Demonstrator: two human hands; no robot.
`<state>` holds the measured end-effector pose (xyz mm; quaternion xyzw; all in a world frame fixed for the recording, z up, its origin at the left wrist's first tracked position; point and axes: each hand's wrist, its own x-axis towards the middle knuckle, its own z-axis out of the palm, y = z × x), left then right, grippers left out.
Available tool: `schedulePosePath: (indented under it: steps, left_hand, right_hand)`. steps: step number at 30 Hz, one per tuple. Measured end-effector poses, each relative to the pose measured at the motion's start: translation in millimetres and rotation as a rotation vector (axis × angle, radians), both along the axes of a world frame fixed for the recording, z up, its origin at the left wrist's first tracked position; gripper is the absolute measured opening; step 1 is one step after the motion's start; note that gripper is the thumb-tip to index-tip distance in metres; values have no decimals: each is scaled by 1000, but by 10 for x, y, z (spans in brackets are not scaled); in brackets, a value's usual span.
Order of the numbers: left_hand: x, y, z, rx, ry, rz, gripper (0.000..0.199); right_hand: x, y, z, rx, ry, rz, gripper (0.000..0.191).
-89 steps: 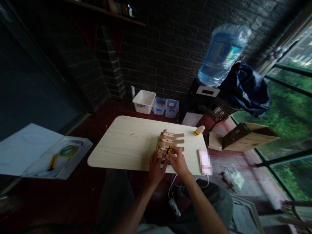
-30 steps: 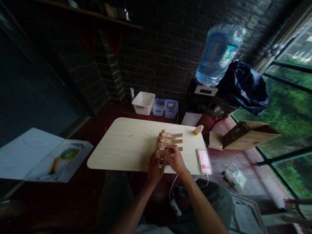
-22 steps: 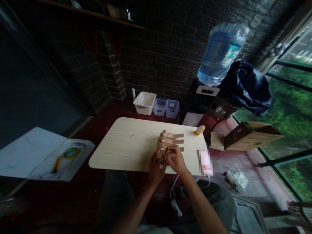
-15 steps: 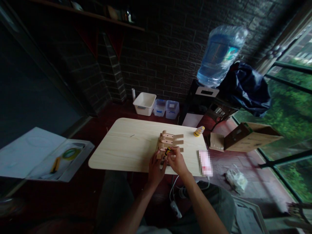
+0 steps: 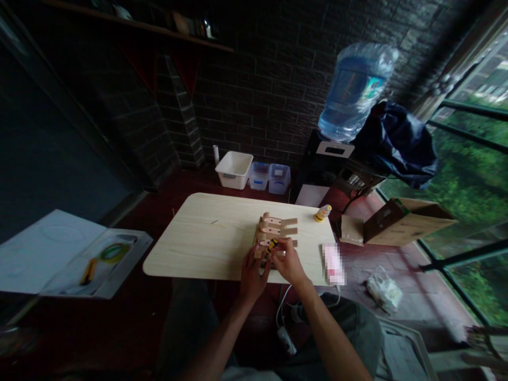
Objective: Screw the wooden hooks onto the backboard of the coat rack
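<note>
A wooden piece with several strips and curled ends (image 5: pixel 273 231) lies on the pale table (image 5: pixel 206 248), right of its middle. My right hand (image 5: pixel 289 262) is closed round a small yellow and black tool (image 5: pixel 272 245), which slants over the near part of the wooden piece. Against the near left side of that piece rests my left hand (image 5: pixel 254 272), its fingers bent on the wood; whether they grip it is hard to make out. The tool's lower end is hidden between the hands.
A yellow-capped bottle (image 5: pixel 323 212) and a blurred pink item (image 5: pixel 334 263) are at the table's right side. A thin dark stick (image 5: pixel 215 221) lies left of centre. Beyond the table stand a white bin (image 5: pixel 234 170) and two clear boxes. An open case (image 5: pixel 99 262) is at the left.
The view has shifted very slightly. Both hands and the tool stay at the wooden piece, with no clear movement.
</note>
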<state>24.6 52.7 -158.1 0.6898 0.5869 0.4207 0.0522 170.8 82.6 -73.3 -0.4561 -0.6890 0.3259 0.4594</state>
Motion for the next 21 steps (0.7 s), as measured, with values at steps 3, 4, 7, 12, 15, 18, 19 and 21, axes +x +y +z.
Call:
schedulePosePath:
  steps: [3, 4, 7, 12, 15, 18, 19, 21]
  left_hand:
    - [4, -3, 10, 0, 0, 5, 56]
    - [4, -4, 15, -1, -1, 5, 55]
    - [1, -4, 29, -7, 1, -7, 51]
    - [2, -7, 45, -3, -18, -5, 51]
    - [0, -15, 52, -12, -17, -15, 52]
    - [-6, -18, 48, -26, -14, -18, 49]
    - [-7, -17, 45, -27, -16, -14, 48]
    - [-10, -16, 37, -23, -20, -9, 46]
  right_hand:
    - [22, -11, -40, -35, 11, 17, 36]
    - [26, -10, -54, -41, 17, 14, 36]
    - [30, 4, -72, -37, 15, -3, 36]
    - [14, 18, -31, 0, -24, -7, 34]
    - [-2, 7, -12, -21, -31, -20, 33]
    - [-7, -5, -11, -21, -31, -13, 34]
    - [-6, -9, -12, -13, -29, -6, 35]
    - [1, -16, -14, -4, -24, 4, 34]
